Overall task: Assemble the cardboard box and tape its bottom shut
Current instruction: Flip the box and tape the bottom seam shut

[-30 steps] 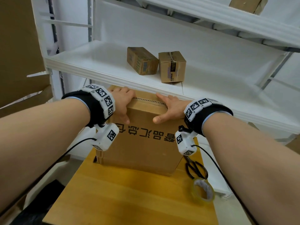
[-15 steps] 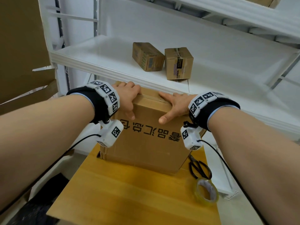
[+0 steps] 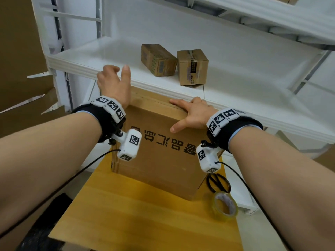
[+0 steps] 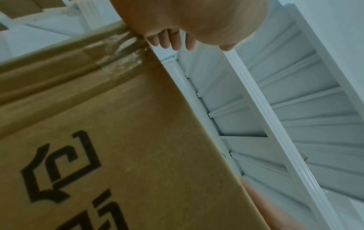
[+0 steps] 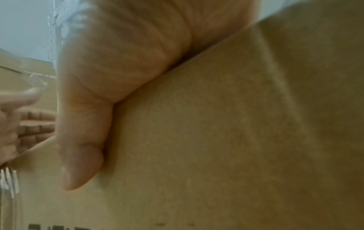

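A brown cardboard box (image 3: 159,160) with black print stands on the wooden table (image 3: 136,214), its closed flaps facing up. My left hand (image 3: 114,84) hovers above the box's top left corner, fingers loosely curled, holding nothing. In the left wrist view the fingers (image 4: 173,40) hang free beside a strip of clear tape (image 4: 116,52) on the box (image 4: 118,140) edge. My right hand (image 3: 190,113) rests on the top right edge, fingers flat along the seam. Its thumb (image 5: 82,140) presses the front face of the box (image 5: 216,140).
A roll of clear tape (image 3: 225,207) and black scissors (image 3: 218,183) lie on the table right of the box. A white shelf (image 3: 108,57) just behind and above the box carries two small cartons (image 3: 157,59) (image 3: 192,67). Flat cardboard sheets (image 3: 21,69) lean at the left.
My left hand has let go of the box's top left edge and risen above it. The right hand stays on the top right edge. The head view has shifted slightly.
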`<action>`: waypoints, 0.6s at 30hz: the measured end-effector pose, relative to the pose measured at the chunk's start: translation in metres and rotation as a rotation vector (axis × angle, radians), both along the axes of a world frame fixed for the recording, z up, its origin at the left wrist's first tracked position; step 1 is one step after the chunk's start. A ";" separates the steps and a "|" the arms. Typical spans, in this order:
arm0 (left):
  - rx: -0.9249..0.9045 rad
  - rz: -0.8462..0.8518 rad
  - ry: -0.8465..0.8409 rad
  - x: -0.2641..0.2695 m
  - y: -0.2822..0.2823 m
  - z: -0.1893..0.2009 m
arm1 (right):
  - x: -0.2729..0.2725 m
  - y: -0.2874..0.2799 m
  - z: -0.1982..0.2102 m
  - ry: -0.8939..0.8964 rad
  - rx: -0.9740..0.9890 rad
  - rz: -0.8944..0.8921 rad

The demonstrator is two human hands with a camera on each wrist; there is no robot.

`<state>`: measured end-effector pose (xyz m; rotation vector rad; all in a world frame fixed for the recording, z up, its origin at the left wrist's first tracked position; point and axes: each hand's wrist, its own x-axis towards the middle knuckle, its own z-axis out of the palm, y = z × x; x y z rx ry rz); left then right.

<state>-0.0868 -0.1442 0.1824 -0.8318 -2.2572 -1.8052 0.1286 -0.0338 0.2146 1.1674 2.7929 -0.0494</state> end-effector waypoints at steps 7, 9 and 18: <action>0.157 0.277 -0.204 0.003 0.005 0.005 | 0.012 0.003 0.009 0.052 0.038 -0.037; 0.106 0.319 -0.321 -0.006 0.004 -0.002 | 0.023 0.009 0.012 0.135 -0.002 -0.083; -0.358 -0.046 -0.723 -0.051 0.005 -0.087 | 0.055 0.022 0.020 0.499 -0.301 -0.117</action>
